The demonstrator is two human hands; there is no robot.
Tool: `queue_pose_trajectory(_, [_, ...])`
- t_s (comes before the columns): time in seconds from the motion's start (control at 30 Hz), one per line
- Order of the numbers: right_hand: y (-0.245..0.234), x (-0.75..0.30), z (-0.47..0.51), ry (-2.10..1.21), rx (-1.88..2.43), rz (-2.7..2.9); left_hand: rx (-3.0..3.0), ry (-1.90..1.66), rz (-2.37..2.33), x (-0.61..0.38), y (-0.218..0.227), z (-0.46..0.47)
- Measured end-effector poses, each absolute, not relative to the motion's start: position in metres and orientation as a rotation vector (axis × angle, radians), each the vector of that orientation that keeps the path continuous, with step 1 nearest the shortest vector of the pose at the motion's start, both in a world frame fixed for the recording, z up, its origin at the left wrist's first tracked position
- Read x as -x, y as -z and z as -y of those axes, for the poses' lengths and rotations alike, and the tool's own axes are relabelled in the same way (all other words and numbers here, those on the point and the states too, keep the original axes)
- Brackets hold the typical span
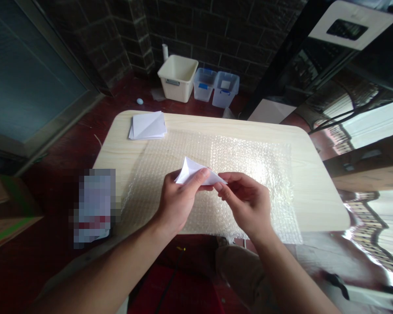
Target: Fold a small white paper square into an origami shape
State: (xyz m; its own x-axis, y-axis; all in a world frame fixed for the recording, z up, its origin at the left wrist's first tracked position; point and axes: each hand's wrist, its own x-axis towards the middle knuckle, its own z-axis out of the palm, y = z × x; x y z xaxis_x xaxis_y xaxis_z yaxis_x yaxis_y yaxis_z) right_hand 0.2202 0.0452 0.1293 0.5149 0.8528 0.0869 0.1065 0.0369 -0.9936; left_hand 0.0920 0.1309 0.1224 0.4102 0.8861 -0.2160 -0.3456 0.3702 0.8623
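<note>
The folded paper (188,168), held above the bubble wrap (212,150), should be light, fairly crisp, a little slippery and quick to crease or tear; a soft pinch along its folds would suit. Also above the wrap, the left hand (177,203) grips it under the thumb; the right hand (252,200), loosely curled, pinches its pointed corner.

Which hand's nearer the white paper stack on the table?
Left. The left hand is below and slightly right of the paper stack in view; the right hand is farther right.
</note>
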Motion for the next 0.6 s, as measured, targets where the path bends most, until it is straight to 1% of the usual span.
queue_pose_trajectory(0.6, [-0.1324, -0.2193, -0.0476, -0.793, 1.434, 0.830, -0.941, -0.952, -0.835, -0.0934, -0.1218, -0.1271])
